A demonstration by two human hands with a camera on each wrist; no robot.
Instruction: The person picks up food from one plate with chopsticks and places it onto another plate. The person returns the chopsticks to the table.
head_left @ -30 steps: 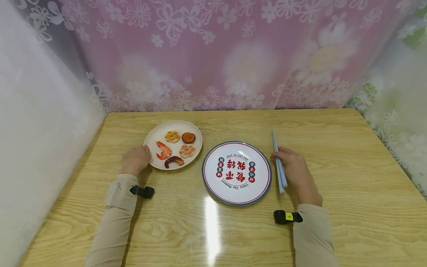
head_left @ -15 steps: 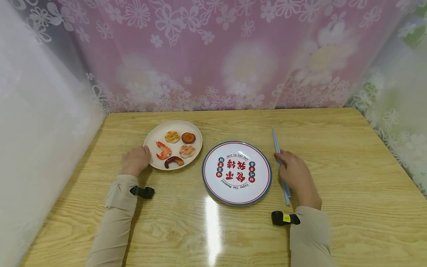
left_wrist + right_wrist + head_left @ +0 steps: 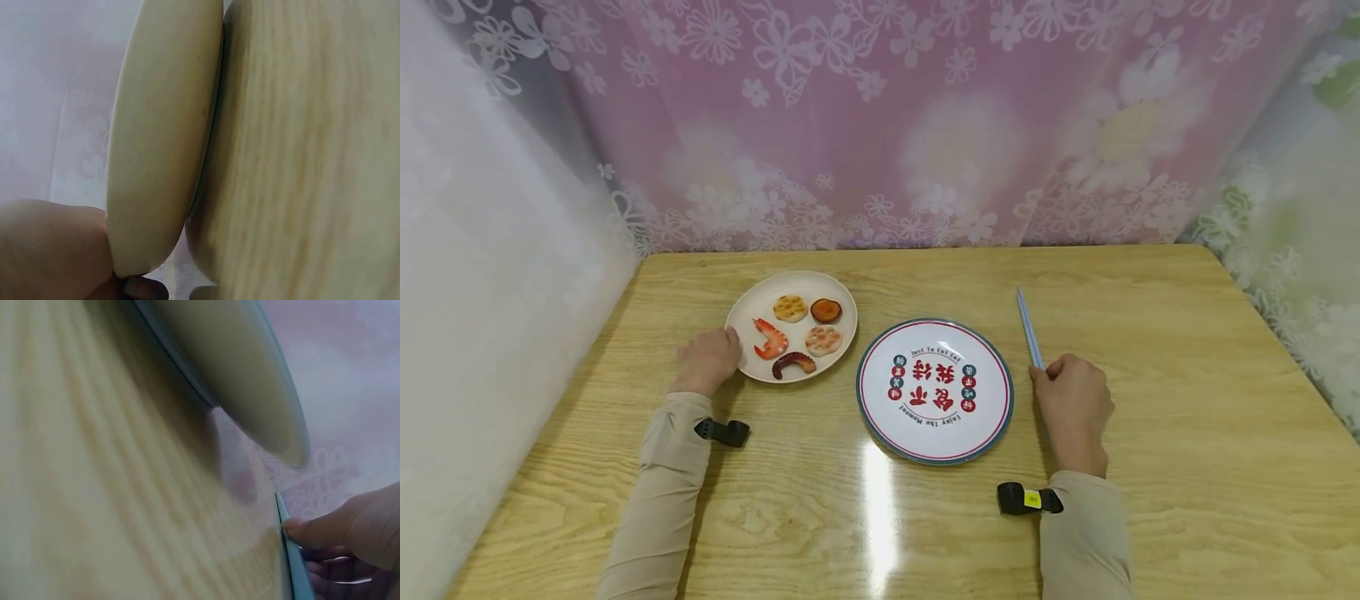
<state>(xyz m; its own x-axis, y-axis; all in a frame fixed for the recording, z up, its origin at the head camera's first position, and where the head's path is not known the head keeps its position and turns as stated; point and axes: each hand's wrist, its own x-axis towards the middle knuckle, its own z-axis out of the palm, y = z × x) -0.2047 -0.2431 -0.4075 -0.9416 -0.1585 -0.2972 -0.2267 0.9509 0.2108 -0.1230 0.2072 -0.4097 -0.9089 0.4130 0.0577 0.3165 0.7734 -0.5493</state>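
Observation:
At the left of the head view, my left hand [image 3: 707, 361] pinches the near-left rim of a cream oval plate [image 3: 748, 304]. In the left wrist view the thumb lies over the rim [image 3: 150, 137] and fingertips show beneath it. The plate bears a shrimp [image 3: 771, 338], a curled tentacle piece [image 3: 793, 363], a brown round slice [image 3: 826, 311] and two pale holed slices, one yellowish [image 3: 790, 308], one pinkish [image 3: 823, 340]. To the right, my right hand [image 3: 1072, 408] holds a pair of light-blue chopsticks [image 3: 1028, 325] along the table, thumb pressed on them [image 3: 294, 562]. Their near ends are hidden by the hand.
Between the hands stands a round white plate [image 3: 934, 446] with a blue-green and red rim and red characters. A wooden table [image 3: 790, 517] lies under everything. A pink flowered curtain [image 3: 880, 150] hangs behind, with pale sheets at both sides.
My right hand has moved nearer along the chopsticks, toward their near ends, so more of their far part shows. Their tips shifted slightly right. My left hand and both plates stay put.

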